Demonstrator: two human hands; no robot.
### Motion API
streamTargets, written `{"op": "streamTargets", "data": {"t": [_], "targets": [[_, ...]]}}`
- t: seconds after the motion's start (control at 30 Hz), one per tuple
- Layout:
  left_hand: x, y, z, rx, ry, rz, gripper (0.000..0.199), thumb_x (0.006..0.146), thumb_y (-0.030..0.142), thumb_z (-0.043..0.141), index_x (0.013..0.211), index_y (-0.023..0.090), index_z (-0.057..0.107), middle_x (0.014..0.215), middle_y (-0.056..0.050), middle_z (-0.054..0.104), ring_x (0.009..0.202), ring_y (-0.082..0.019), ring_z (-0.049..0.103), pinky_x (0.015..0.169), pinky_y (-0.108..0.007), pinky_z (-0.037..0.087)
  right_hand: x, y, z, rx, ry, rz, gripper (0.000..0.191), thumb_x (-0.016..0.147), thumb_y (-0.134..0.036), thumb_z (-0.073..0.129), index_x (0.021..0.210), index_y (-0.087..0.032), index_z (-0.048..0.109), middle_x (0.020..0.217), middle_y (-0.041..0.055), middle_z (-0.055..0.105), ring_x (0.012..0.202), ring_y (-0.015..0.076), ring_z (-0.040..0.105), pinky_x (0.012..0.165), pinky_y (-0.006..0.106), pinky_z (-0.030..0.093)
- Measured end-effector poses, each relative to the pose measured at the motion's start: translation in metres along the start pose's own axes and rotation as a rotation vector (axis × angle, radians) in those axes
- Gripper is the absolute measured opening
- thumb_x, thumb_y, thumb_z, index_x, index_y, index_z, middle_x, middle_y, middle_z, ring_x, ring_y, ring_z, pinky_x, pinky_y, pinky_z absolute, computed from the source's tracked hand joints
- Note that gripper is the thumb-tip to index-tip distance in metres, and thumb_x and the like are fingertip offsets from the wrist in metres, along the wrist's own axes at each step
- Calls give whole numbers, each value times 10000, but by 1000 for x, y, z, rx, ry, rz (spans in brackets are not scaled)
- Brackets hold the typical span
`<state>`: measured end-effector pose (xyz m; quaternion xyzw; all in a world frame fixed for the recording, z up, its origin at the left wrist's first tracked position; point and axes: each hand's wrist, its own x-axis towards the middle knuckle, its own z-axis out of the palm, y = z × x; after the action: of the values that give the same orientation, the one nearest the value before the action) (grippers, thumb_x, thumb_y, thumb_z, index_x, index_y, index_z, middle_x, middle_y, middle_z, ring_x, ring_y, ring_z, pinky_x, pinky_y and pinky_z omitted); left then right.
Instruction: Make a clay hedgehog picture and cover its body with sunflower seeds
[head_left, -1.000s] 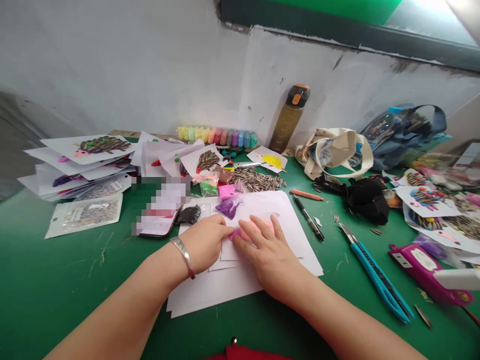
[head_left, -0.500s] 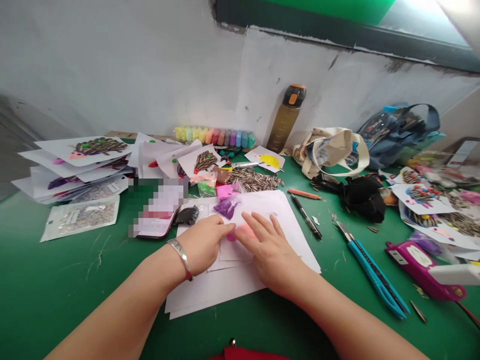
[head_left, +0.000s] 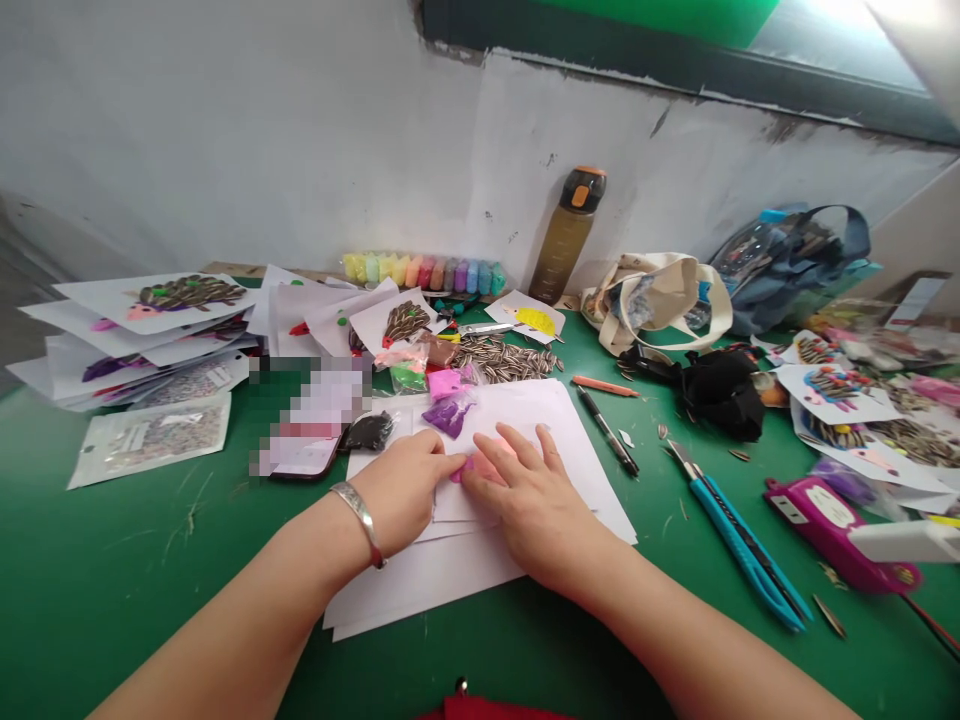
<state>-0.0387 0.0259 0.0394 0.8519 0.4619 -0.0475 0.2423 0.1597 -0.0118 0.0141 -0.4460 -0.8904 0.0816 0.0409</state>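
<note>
Pink clay [head_left: 491,459]: lying on the white paper [head_left: 420,588], looks mostly laid down
Right hand [head_left: 536,508]: fingers spread over it
Left hand [head_left: 405,490]: fingers curled beside the magenta clay [head_left: 457,474] (can't tell if they're pinching it)
Seed pile [head_left: 511,361]: on the desk [head_left: 112,560]; none visible on the pink, so unfinished next to that seeded picture [head_left: 191,292], I'd say

Green-topped bench [head_left: 112,590], scuffed pale wall [head_left: 262,130] behind, dark-framed green panel [head_left: 675,15] up top. Tall amber-brown plastic btl w/ blk & orange lid [head_left: 559,245] stands nr wall. R of it: cream cloth tote bag [head_left: 679,290], then blue fabric bag [head_left: 799,275] w/ clear blue-capped plastic btl [head_left: 746,252] at its L side. Blk cloth bundle [head_left: 724,395] in front of tote. Far R: magenta plastic box [head_left: 806,510], white bar [head_left: 915,541] overlapping it. L side: dark-edged phone [head_left: 304,458], partly pixelated.
</note>
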Motion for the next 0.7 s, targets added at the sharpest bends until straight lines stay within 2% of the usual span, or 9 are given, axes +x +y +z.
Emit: {"op": "streamTargets", "data": {"t": [0.27,0.4,0.53,0.7], "targets": [[-2,-1,4,40,8,-1,650,729,10,412,1315,263,533,1046,-84,519,911,-218,528,848,-359,458,-15,13,-9,-45,141,110,660,739,9,456,1303,-325,528,1519,64,333,1403,324,235,1104,640,137],[-1,2,8,90,32,19,634,715,24,434,1287,263,561,1010,-81,517,876,-211,511,827,-355,457,-16,11,-10,-36,91,46,672,751,-7,446,1344,-319,495,1507,74,351,1398,329,237,1104,645,124],[-1,7,10,151,31,1,627,703,2,428,1262,243,577,979,-90,518,860,-226,504,802,-370,464,-15,18,-13,-13,58,107,630,750,-11,427,1286,-318,548,1500,55,364,1403,318,227,1105,634,140],[-3,7,7,92,14,-5,708,717,-19,404,1387,205,445,1081,-112,523,966,-244,507,883,-392,454,-17,27,-15,-2,27,153,612,752,-13,416,1269,-308,557,1485,54,384,1396,308,240,1102,624,160]]}}
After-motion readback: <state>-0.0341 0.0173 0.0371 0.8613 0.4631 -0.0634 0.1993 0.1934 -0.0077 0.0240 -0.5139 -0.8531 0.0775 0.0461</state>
